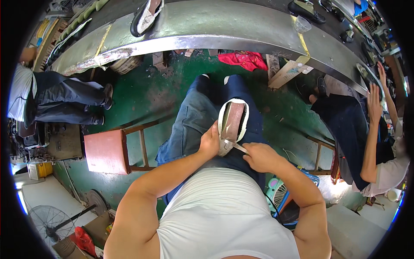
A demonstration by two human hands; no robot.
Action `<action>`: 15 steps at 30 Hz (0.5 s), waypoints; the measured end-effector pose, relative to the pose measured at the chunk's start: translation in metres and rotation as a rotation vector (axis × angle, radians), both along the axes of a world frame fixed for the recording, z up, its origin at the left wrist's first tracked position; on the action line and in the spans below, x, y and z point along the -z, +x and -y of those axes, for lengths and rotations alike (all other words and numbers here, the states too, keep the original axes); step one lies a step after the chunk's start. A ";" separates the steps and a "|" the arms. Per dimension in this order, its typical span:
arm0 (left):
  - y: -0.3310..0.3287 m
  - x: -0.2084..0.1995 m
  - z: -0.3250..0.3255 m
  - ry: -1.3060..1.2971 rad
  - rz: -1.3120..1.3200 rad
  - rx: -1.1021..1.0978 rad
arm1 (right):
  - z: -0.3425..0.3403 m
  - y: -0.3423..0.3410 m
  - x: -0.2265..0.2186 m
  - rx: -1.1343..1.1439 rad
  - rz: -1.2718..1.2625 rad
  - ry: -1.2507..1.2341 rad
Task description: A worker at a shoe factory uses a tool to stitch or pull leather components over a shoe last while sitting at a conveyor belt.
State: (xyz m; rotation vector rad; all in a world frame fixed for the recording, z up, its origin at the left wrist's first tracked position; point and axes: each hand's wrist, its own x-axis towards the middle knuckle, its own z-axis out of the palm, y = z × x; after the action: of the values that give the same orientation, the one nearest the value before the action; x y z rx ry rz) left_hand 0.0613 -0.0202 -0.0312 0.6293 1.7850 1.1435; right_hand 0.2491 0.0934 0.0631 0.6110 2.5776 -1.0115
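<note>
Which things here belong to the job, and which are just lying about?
Apparently part of the job: shoe, in the left hand; slim tool, in the right hand.
Apparently just lying about: red cloth; clear plastic cup.

A long grey table point(233, 23) crosses the stained green floor point(138, 101); a pink-topped stool point(105, 152) and caged fan point(51, 232) stand left.

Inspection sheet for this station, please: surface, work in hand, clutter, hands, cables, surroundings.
Surface: metal bench ahead, bearing shoes and a clear cup.
Work in hand: white-edged shoe over the lap; slim tool against its near end.
Clutter: red cloth on the green floor.
Hands: left hand grips the shoe; right hand holds the tool.
Cables: dark cord by the green fan.
Surroundings: people on both sides; pink-seated stool at left.
</note>
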 end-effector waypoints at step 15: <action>-0.003 -0.006 -0.011 0.248 -0.689 0.439 | -0.031 0.014 -0.005 0.139 -0.075 0.131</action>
State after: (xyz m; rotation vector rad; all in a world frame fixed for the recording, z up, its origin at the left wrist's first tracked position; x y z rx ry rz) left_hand 0.0586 -0.0096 -0.0248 1.6286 1.9118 0.8973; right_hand 0.2629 0.1246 0.0685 0.8108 2.7155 -0.9293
